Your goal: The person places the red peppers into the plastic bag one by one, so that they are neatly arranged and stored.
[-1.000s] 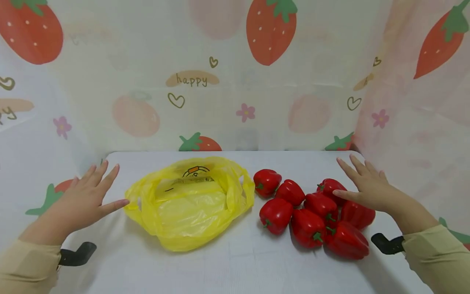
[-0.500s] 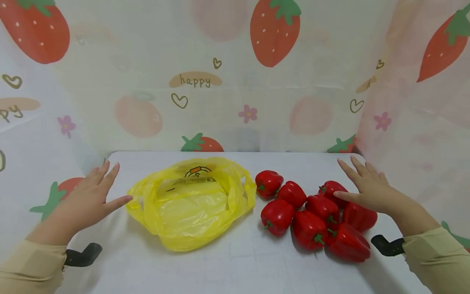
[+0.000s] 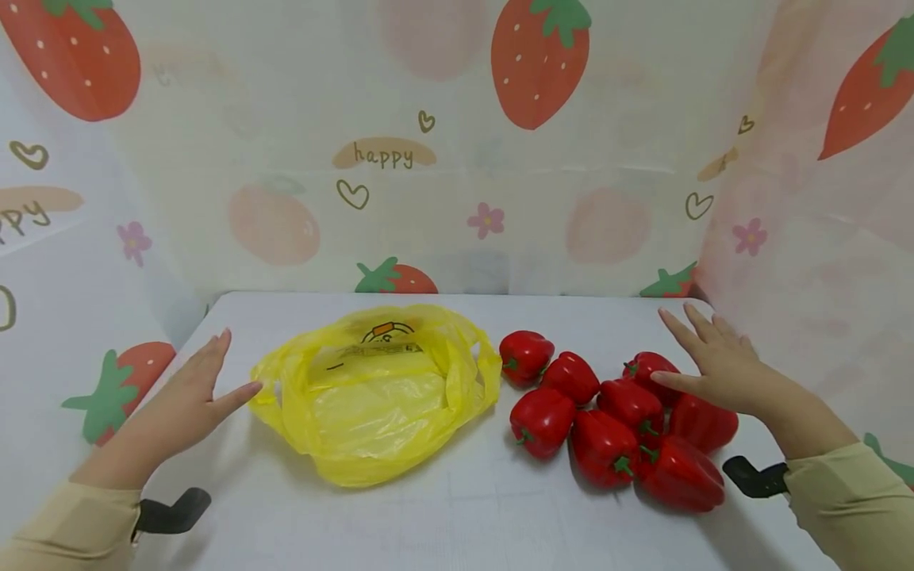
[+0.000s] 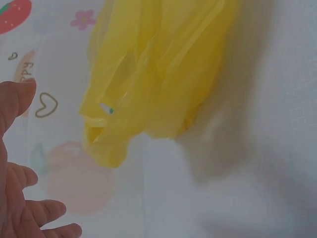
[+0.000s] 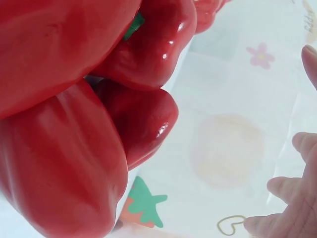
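A yellow plastic bag (image 3: 378, 404) lies on the table with its mouth spread wide toward me, its handles at left and right. My left hand (image 3: 178, 412) is held just left of the bag, fingers straight and thumb pointing at the left handle. In the left wrist view the bag (image 4: 153, 74) fills the upper middle, apart from the fingertips. Several red bell peppers (image 3: 603, 448) with green stems sit in a cluster right of the bag. Over the right edge of that cluster hovers my right hand (image 3: 728, 369), fingers spread, holding nothing. Large peppers (image 5: 59, 163) crowd the right wrist view.
The white table (image 3: 457, 523) carries both the bag and the peppers. Behind it and on both sides hang cloth walls (image 3: 443, 95) printed with strawberries, hearts and flowers. A black strap piece (image 3: 755, 477) sticks out at each wrist.
My left hand has shifted slightly right and turned more edge-on, its fingers closer together. The right hand, bag and peppers keep their places; the whole view has slid a little.
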A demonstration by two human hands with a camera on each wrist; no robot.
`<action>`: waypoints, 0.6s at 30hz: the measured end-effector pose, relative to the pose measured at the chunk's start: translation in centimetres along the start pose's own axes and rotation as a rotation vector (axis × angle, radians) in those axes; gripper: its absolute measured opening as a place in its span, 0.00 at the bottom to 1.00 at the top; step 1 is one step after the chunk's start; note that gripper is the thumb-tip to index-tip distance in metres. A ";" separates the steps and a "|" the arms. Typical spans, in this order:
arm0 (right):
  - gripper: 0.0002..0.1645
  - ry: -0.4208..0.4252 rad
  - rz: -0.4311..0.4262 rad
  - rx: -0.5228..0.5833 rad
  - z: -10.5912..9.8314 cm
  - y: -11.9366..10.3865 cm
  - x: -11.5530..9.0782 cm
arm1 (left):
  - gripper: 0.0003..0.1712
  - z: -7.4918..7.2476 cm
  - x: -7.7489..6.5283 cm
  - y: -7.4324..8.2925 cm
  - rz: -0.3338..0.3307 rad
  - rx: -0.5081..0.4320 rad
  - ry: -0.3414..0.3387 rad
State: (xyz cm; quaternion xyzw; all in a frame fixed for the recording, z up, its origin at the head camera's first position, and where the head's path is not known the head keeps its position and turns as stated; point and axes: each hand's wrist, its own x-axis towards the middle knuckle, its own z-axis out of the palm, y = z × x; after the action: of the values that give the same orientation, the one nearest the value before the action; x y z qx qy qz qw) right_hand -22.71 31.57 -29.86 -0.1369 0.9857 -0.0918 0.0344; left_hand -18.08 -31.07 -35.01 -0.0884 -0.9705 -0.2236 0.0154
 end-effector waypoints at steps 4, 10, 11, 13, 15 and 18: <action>0.60 0.000 0.001 -0.006 -0.1 -0.1 0.0 | 0.57 0.7 0.1 0.0 -0.045 -0.037 -0.015; 0.60 0.003 -0.005 -0.010 0.0 -0.1 0.2 | 0.61 2.1 0.3 -0.2 -0.148 -0.113 -0.047; 0.60 0.004 -0.006 -0.009 0.1 -0.1 0.3 | 0.61 2.3 0.3 -0.3 -0.160 -0.132 -0.054; 0.60 0.004 -0.003 -0.008 0.1 0.0 0.3 | 0.61 2.6 0.2 -0.3 -0.186 -0.181 -0.070; 0.60 0.004 -0.002 -0.006 0.1 0.1 0.2 | 0.61 3.0 0.2 -0.2 -0.215 -0.229 -0.091; 0.62 0.003 -0.002 -0.001 0.1 0.3 0.2 | 0.63 3.5 0.3 -0.1 -0.271 -0.305 -0.125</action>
State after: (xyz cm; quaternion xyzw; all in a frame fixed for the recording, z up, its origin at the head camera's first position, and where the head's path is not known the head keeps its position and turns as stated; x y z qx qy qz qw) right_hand -22.95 31.80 -30.07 -0.1376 0.9857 -0.0917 0.0330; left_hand -18.39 -29.61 -38.14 0.0281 -0.9276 -0.3619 -0.0888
